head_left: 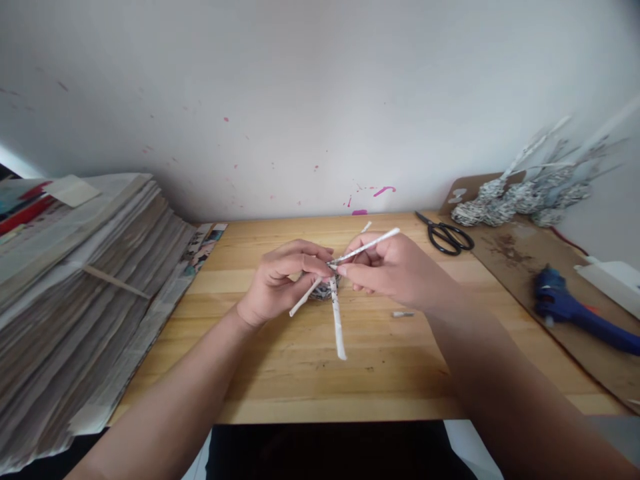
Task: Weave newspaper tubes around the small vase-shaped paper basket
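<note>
Over the middle of the wooden table, my left hand (287, 277) is closed around a small woven piece of rolled newspaper (321, 291), largely hidden behind the fingers. Several white paper strips stick out of it. One paper strip (338, 327) hangs down toward me, and a shorter one points lower left. My right hand (383, 267) pinches at the top of the piece, beside a paper strip (373, 243) that slants up to the right. The fingertips of both hands nearly meet there.
Black-handled scissors (447, 237) lie at the back right. A blue glue gun (570, 303) rests on a brown board (515, 287), with woven paper pieces (500, 203) behind it. Tall newspaper stacks (95, 287) fill the left. A short paper scrap (403, 314) lies near my right wrist.
</note>
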Available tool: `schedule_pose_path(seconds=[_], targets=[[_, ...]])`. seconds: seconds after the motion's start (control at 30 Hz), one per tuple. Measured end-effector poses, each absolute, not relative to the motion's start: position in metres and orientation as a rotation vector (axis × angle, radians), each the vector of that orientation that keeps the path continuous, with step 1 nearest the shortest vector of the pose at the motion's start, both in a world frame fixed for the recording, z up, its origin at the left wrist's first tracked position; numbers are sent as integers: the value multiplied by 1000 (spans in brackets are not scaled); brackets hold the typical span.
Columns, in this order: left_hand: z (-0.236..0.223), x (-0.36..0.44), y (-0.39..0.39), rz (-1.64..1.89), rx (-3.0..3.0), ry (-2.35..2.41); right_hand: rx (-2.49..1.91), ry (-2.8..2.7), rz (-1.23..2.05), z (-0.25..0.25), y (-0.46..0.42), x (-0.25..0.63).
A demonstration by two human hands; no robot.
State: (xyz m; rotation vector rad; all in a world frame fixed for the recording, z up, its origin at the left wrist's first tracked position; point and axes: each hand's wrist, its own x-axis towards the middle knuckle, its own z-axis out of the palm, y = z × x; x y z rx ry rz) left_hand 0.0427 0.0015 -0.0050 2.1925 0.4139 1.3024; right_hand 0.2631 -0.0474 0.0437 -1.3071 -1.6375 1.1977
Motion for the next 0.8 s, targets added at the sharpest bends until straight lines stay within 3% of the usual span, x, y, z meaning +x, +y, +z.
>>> schedule_pose_path(seconds=[0.5,0.8], targets=[[-10,45,-11,1247,2360,365,-1497,-1860,449,49,-66,247],[-9,50,-8,1367,2286,401,-1337,-1847,754,49,-62,254]])
